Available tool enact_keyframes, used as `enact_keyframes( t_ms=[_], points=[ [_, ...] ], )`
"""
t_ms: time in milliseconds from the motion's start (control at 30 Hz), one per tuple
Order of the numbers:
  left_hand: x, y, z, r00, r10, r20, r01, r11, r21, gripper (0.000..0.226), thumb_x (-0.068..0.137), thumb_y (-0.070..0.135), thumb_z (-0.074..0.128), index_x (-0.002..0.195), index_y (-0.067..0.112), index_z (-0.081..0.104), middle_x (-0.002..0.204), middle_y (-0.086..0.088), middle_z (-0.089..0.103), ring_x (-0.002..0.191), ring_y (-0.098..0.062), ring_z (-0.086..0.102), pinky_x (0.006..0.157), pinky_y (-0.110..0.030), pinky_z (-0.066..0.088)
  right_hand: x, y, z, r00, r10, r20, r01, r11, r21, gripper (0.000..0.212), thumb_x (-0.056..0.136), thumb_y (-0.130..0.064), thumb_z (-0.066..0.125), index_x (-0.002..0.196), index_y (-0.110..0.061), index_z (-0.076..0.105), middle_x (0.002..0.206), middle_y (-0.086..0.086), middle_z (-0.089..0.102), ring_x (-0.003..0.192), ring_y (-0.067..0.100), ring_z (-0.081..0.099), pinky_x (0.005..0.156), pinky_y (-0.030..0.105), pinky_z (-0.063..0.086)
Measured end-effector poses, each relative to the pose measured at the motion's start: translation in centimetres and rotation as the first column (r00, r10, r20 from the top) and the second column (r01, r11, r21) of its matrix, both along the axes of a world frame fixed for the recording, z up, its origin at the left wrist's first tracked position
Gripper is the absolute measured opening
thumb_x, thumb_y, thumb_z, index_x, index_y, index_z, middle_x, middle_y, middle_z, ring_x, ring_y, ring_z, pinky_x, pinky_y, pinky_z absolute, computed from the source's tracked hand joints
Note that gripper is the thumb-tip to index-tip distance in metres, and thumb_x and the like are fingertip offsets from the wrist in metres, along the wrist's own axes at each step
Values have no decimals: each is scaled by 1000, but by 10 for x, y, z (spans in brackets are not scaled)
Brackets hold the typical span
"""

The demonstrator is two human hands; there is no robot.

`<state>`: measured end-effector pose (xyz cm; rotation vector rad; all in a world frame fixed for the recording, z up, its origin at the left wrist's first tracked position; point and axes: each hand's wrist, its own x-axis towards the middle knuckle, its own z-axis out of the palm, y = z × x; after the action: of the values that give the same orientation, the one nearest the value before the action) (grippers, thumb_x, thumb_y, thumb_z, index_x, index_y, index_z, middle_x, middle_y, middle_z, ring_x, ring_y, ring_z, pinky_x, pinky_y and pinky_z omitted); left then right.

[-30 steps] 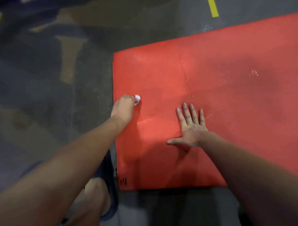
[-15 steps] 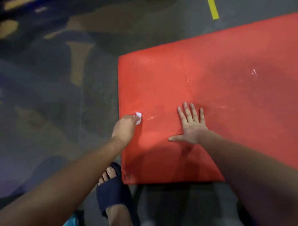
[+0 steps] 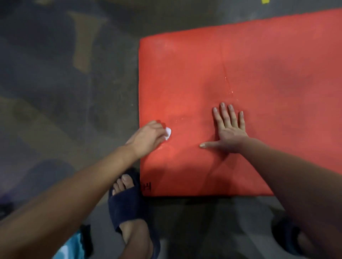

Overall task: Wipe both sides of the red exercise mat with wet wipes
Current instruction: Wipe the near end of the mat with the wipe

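Your left hand point(image 3: 146, 138) is curling its fingers round a small white wipe point(image 3: 168, 132), bunched into a wad, and is pressing it onto the mat point(image 3: 259, 83) just inside the left edge. Only a soft, crumpled tip of the wipe is showing past your knuckles. Your right hand point(image 3: 229, 129) is lying flat on the mat to the right of it, palm down, with the fingers spread and straight and the thumb pointing out towards the left hand. The two hands are apart.

The mat is lying flat on the floor point(image 3: 64, 92), a thick red slab with square corners and a slightly grainy, matt skin. A thin crease is running down it above your right hand, and small wet glints are showing along it and near the wipe. A black mark point(image 3: 147, 187) is sitting at the near left corner.

Your foot in a dark blue slipper point(image 3: 127, 205) is standing against that corner. The floor is grey, blotchy and rough, with a scrap of yellow tape point(image 3: 265, 1) at the top edge.
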<state>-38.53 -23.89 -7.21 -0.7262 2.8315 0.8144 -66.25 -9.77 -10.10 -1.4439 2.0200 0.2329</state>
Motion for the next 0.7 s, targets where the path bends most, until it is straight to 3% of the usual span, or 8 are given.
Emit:
enact_keyframes(
  t_ms=[100,200,267,400,500,600,700],
  points=[
    [21,41,-21,948,261,-180,-266,964,-3,19,95,19,59,101,11,76,99,-5,72,90,-30,63,89,-27,41,2,0,-4,999,5,-50,-5,1000,-4,144,52,-102,38,154,-26,-29,157,-1,-42,147,24,-36,117,53,-25],
    [39,74,-26,978,77,-194,-63,995,78,13,98,13,62,105,14,73,101,-2,69,94,-26,60,91,-26,44,4,0,-5,998,2,-70,-3,1000,-27,144,53,-102,42,155,-27,-26,162,1,-35,149,24,-33,117,52,-23],
    [46,62,-25,980,-65,-188,69,997,16,15,102,18,58,108,17,72,100,0,67,95,-24,59,89,-30,49,4,2,-7,997,-5,-73,1,998,-60,144,53,-102,42,156,-27,-24,163,2,-33,149,24,-32,119,53,-21],
    [41,35,-19,985,-4,-175,-6,998,-58,23,98,24,54,102,16,74,94,1,68,92,-23,57,84,-33,50,4,5,-7,996,-16,-85,8,996,-90,143,55,-102,43,157,-27,-22,165,3,-30,150,24,-30,120,54,-19],
    [44,60,-18,972,-101,-211,113,993,42,25,101,25,50,96,15,73,91,0,67,89,-22,56,85,-29,46,5,6,-10,996,-16,-92,4,991,-132,142,55,-102,41,158,-26,-19,166,4,-27,152,25,-27,120,55,-17],
    [59,88,-17,974,-116,-196,149,976,158,13,97,24,61,97,21,74,90,7,66,88,-15,53,81,-30,48,4,9,-15,995,-19,-102,0,982,-187,141,56,-105,39,160,-25,-15,167,4,-22,153,26,-23,121,56,-15],
    [61,89,-16,968,-176,-176,196,975,102,5,95,24,71,99,25,74,91,9,66,89,-14,53,80,-32,49,5,16,-21,987,-7,-158,-37,962,-272,133,63,-103,34,162,-22,-4,170,6,-11,155,27,-15,123,57,-9]
  ],
)
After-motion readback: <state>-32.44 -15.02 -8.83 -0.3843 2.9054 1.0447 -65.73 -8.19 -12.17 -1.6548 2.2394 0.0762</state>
